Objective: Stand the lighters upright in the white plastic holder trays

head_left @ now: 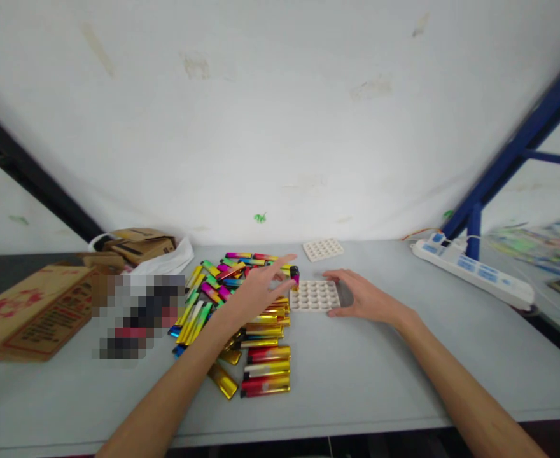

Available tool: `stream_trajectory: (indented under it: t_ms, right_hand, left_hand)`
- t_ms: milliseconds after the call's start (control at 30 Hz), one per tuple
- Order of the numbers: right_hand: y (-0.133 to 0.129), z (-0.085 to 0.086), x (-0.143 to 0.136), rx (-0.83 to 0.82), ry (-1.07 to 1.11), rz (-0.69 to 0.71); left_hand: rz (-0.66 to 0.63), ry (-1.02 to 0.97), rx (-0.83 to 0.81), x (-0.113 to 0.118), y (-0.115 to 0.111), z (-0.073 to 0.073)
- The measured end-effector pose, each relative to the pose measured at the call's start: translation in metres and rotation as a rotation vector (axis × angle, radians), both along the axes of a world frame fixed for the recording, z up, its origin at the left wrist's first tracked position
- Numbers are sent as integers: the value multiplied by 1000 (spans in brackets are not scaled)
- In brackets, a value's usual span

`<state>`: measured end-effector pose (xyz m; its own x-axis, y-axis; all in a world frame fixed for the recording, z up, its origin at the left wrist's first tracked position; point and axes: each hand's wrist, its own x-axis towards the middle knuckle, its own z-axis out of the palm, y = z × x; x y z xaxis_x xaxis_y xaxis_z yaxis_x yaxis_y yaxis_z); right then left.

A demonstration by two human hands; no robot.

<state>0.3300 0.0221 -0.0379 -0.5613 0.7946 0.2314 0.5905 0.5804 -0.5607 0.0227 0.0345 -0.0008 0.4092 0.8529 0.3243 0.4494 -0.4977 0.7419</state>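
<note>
Many shiny lighters (265,331), in gold, red, green and purple, lie in a pile left of the middle of the grey table. My left hand (261,289) reaches over the pile with thumb and fingers apart. A lighter with a black top (295,277) stands upright by its fingertips, at the upper left corner of a white tray with rows of round holes (314,296); whether the hand touches it is hard to tell. At the tray's right edge is my right hand (356,296), thumb and fingers spread, holding nothing.
A second white holed tray (322,249) lies near the wall. On the right is a white power strip (473,272) with plugs. Cardboard boxes (39,310) and a white plastic bag (168,259) are on the left, beside a pixelated patch. The table (356,388) meets a white wall.
</note>
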Motion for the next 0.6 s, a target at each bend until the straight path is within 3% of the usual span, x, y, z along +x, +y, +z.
stream_trajectory:
  t_ms: [100, 300, 433, 600]
  right_hand:
    - [-1, 0, 0, -10, 7, -5]
    - [-1, 1, -2, -7, 27, -7]
    - [-1, 1, -1, -8, 14, -1]
    - [0, 0, 0, -10, 31, -1]
  left_hand:
    - [150, 88, 87, -26, 16, 5]
    - [423, 542, 110, -76, 36, 2]
    - [427, 494, 33, -88, 36, -1]
    - [454, 365, 52, -79, 30, 10]
